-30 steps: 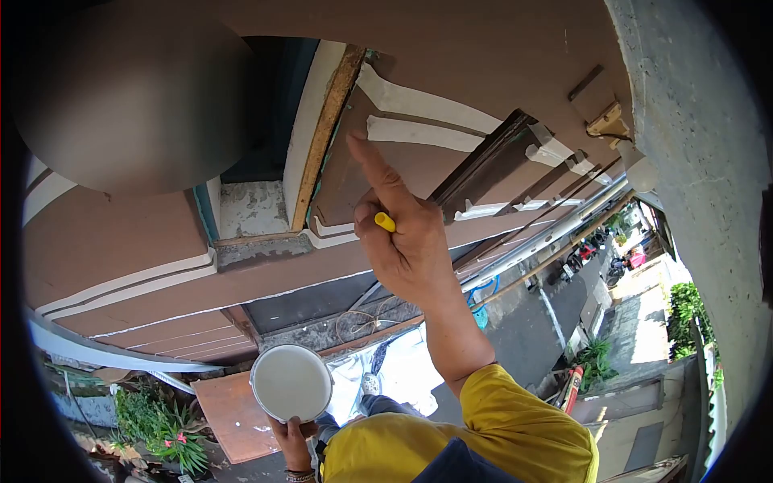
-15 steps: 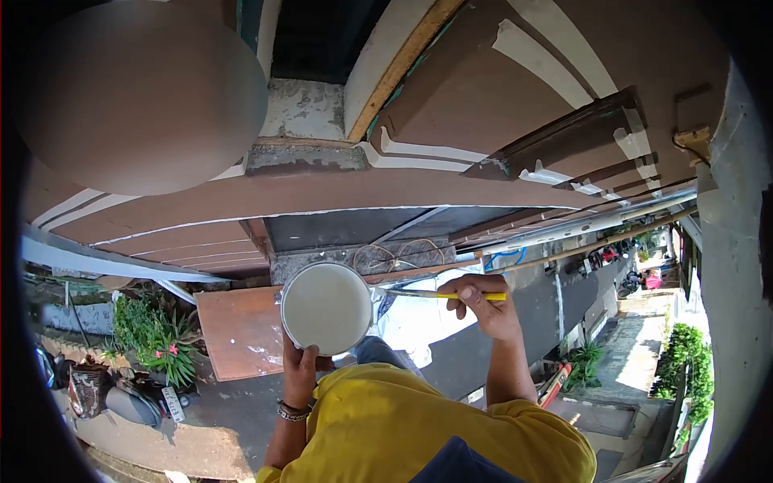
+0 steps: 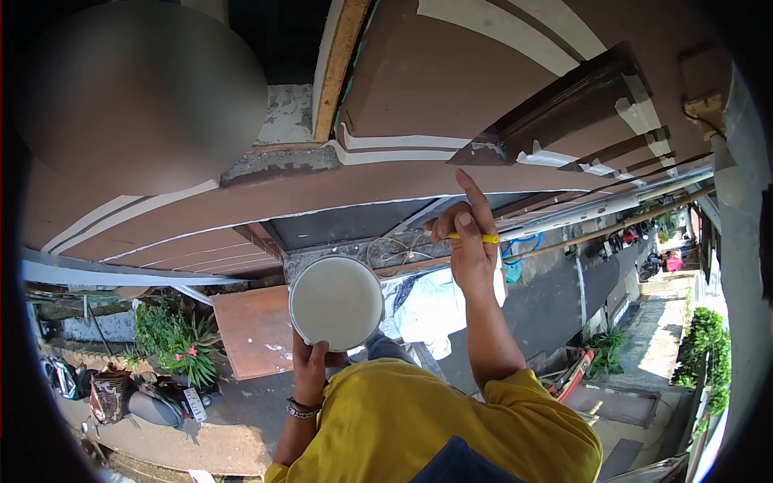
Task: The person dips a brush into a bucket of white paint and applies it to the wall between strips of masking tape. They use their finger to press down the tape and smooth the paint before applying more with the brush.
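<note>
A round tub of pale paint (image 3: 336, 303) rests in my left hand (image 3: 312, 362), whose fingers grip its lower rim. To the right, my right hand (image 3: 471, 233) is raised toward the wall, its thumb and fingers closed on a brush with a yellow handle (image 3: 488, 238). The index finger stretches out toward the brown wall (image 3: 419, 92). The bristles are hidden behind the fingers. Strips of masking tape (image 3: 403, 156) run along the wall above the hand.
Below are a brown board (image 3: 254, 334), a white sheet (image 3: 439, 310) and coiled cable (image 3: 392, 251). A bamboo pole (image 3: 600, 221) runs along the right. Parked motorcycles (image 3: 157, 402) and plants (image 3: 173, 334) stand lower left. A blurred round patch covers the upper left.
My right hand has risen from beside the tub toward the wall with the brush, and its index finger has extended. The view has shifted slightly; my left hand still holds the tub.
</note>
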### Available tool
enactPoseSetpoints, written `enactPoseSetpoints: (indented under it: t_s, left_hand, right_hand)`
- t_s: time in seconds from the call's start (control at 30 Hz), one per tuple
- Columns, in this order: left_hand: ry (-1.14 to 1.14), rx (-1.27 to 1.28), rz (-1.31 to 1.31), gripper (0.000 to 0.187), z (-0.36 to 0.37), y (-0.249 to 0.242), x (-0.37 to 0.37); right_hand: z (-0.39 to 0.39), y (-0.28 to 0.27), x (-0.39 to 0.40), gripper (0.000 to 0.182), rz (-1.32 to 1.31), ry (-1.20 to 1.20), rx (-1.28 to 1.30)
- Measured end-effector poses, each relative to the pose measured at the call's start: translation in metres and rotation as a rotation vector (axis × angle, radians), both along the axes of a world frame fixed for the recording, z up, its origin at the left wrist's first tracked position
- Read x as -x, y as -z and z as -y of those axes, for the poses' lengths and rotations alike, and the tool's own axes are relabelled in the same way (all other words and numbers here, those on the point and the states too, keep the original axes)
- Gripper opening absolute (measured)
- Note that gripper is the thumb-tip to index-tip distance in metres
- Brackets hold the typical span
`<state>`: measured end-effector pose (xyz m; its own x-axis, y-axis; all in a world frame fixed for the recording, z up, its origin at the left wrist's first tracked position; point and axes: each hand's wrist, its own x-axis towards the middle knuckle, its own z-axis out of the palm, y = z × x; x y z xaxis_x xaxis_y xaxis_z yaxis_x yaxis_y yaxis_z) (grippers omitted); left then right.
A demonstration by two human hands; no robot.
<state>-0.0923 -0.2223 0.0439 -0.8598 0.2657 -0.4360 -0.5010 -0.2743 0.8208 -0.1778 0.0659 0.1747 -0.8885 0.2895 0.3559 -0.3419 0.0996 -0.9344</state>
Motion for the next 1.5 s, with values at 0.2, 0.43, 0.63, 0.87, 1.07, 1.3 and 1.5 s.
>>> enactPoseSetpoints:
  t_s: [0.2,0.43,0.63,0.87,1.07,1.3,1.5]
  left_hand:
    - [-0.005,0.060,0.011,0.047,0.020,0.010,-0.010]
    - [-0.015,0.076,0.008,0.046,0.039,0.017,-0.013]
    - [-0.043,0.024,0.027,0.052,0.046,0.028,-0.016]
    - [-0.035,0.054,0.017,0.046,0.042,0.021,-0.014]
    - [-0.046,0.071,0.025,0.048,0.045,0.019,-0.018]
    - [-0.099,0.065,0.050,0.046,0.048,0.021,-0.025]
    - [-0.126,0.071,0.071,0.043,0.053,0.025,-0.032]
  right_hand:
    - [0.017,0.018,0.034,0.072,-0.037,0.080,-0.114]
    - [0.044,0.002,0.043,0.078,0.086,0.086,-0.029]
    - [0.068,-0.001,0.053,0.084,0.111,0.110,-0.063]
    - [0.111,0.017,0.052,0.084,0.046,-0.092,-0.070]
    - [0.102,0.018,0.048,0.080,-0.004,-0.061,-0.081]
    - [0.128,0.016,0.058,0.075,-0.029,-0.026,-0.163]
    - [0.148,0.005,0.056,0.073,0.067,-0.160,-0.344]
